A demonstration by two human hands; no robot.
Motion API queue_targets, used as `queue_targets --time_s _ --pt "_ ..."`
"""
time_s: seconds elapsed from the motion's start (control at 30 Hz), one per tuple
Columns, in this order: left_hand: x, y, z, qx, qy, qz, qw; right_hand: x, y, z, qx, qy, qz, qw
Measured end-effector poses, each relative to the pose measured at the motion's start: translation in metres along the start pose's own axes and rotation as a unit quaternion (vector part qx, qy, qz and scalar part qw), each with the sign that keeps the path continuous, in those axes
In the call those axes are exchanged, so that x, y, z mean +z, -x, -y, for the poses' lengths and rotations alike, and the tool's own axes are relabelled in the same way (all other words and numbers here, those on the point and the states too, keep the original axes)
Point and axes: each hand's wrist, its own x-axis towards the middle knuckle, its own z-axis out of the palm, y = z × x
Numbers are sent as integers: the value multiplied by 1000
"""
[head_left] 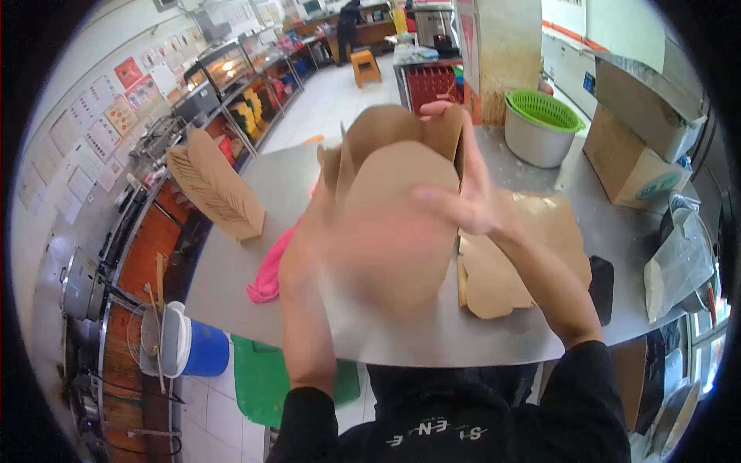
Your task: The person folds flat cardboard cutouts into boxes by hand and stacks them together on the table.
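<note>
A brown cardboard piece point(397, 208) with rounded flaps is held up above the metal table point(224, 285), its lower part blurred. My right hand point(463, 185) grips its right side, thumb on the near face and fingers behind the edge. My left hand point(316, 231) is at its left side, smeared by motion, so its fingers cannot be made out. Flat brown cardboard pieces point(525, 270) lie on the table to the right, under my right forearm. A pink cloth point(268, 270) lies left of my left hand.
A folded cardboard box point(216, 185) stands at the table's left. A dark phone-like object point(601, 289), a plastic bag point(679, 258), a pot with a green basket point(543, 127) and a carton point(629, 158) are on the right. A person point(349, 31) stands far back.
</note>
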Motion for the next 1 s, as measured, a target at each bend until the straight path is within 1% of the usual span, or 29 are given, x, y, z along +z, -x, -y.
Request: queue_targets --time_s 0.03,0.07,0.17,0.23,0.27,0.3,0.33,0.37,0.43,0.47,0.5,0.53,0.57,0.6,0.63,0.67,0.73,0.77,0.8,0.87,0.9,0.93,0.97,1.0 --pt "8 -4 -11 -12 -2 10 1000 -1 5 -4 -7 -17 -28 999" --pt "16 -7 -22 -25 -5 20 999 -2 8 -6 5 -18 -28 999" --pt "25 -6 -20 -6 -23 44 999 -6 15 -11 -16 -75 -58 995" --pt "20 2 -9 36 -56 23 998 -5 13 -12 3 -67 -61 996" --pt "21 10 -10 33 0 9 999 0 11 -11 -6 -52 -42 998" --pt "11 21 -7 7 -34 11 999 3 9 -10 -16 -35 -25 999" --pt "-2 26 -3 -18 -66 17 998 4 7 -11 -13 20 -7 1000" --pt "-5 23 -7 -26 -60 33 997 4 8 -11 -4 75 13 997" --pt "1 24 -15 -88 -76 19 993 -3 15 -4 37 62 42 997" --pt "6 27 -17 -110 -75 9 991 -10 22 -3 11 80 36 996" --pt "11 28 -16 -51 -69 -1 996 -27 32 2 13 164 48 985" --pt "12 33 -10 -22 -63 -13 998 -43 41 8 14 247 60 967" --pt "14 37 -5 6 -57 -25 998 -60 61 17 75 283 110 950" --pt "17 43 4 74 14 -60 995 -69 82 30 134 319 156 925" --pt "22 47 15 142 85 -93 982 -75 104 39 157 385 240 877" --pt "21 57 34 140 96 -93 981 -77 128 43 182 446 317 817" --pt "10 78 83 134 73 -62 986 -74 185 21 197 455 420 760" --pt "10 83 98 135 84 -46 986 -71 194 28 210 464 409 757" --pt "9 90 111 29 9 -38 999 -64 199 30 260 430 316 805" --pt "7 87 113 -81 -75 -24 994 -58 200 31 307 385 212 844" --pt "5 82 107 -61 -126 -21 990 -63 192 31 311 386 262 828" --pt "2 79 101 -39 -177 -20 983 -63 190 31 310 385 285 821" --pt "-4 78 101 -38 -182 -18 982 -64 189 30 309 384 308 814" --pt "-12 75 103 -46 -162 -29 985 -64 188 29 298 381 299 823"
